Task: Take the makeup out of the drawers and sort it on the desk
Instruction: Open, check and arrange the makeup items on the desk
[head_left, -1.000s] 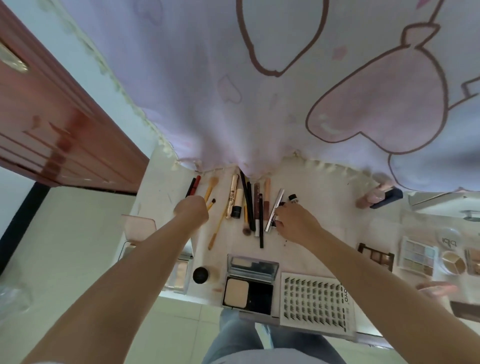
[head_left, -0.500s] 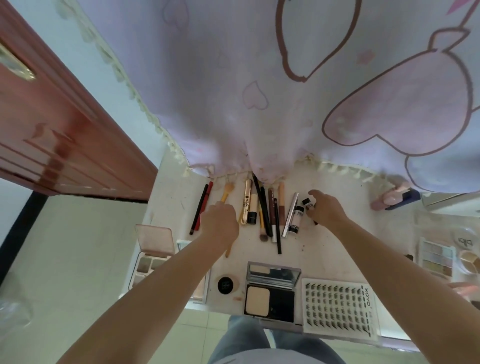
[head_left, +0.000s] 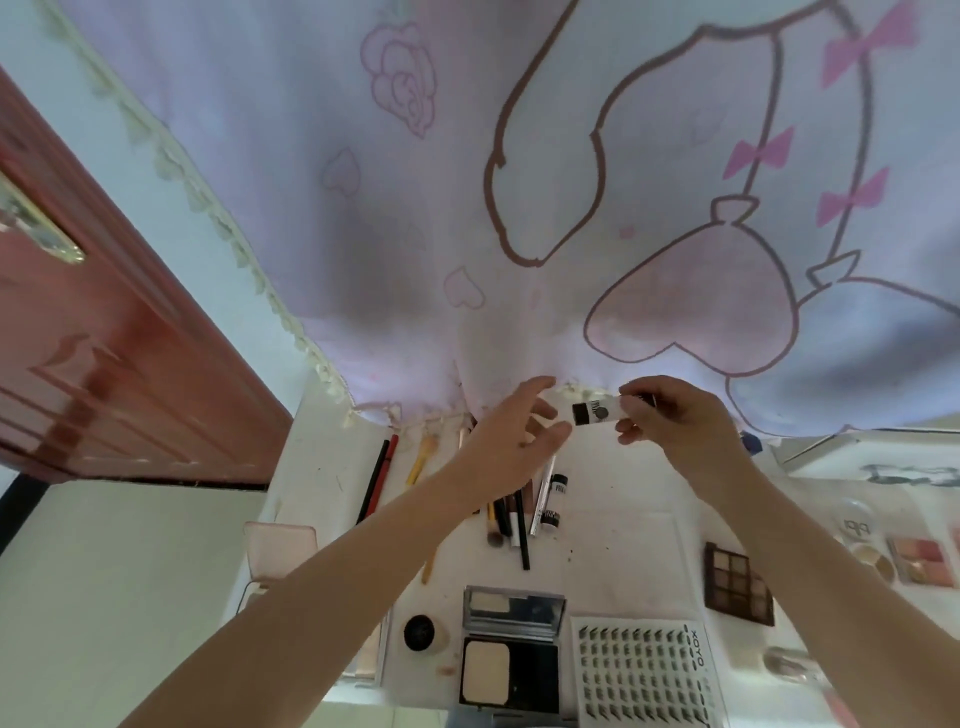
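Observation:
My right hand (head_left: 675, 421) holds a small white tube with a black end (head_left: 597, 412) raised above the white desk (head_left: 613, 530). My left hand (head_left: 511, 436) is open, its fingers spread just left of the tube's black end, almost touching it. Below my hands lies a row of pencils, brushes and tubes (head_left: 514, 512), partly hidden by my left arm. A red and a black pencil (head_left: 378, 478) lie at the left of the row. A second small white and black tube (head_left: 555, 501) lies at the row's right end.
Near the front edge sit an open powder compact (head_left: 511, 649), a lash sheet (head_left: 647, 675), a round black pot (head_left: 420, 632) and a brown eyeshadow palette (head_left: 737, 584). More palettes lie at the right (head_left: 919, 561) and left (head_left: 280, 551). A pink curtain (head_left: 519, 208) hangs behind; a red door (head_left: 104, 364) stands left.
My right hand has lifted the small tube off the desk. My left hand has left the row of pencils and risen to meet it. The camera has tilted upward.

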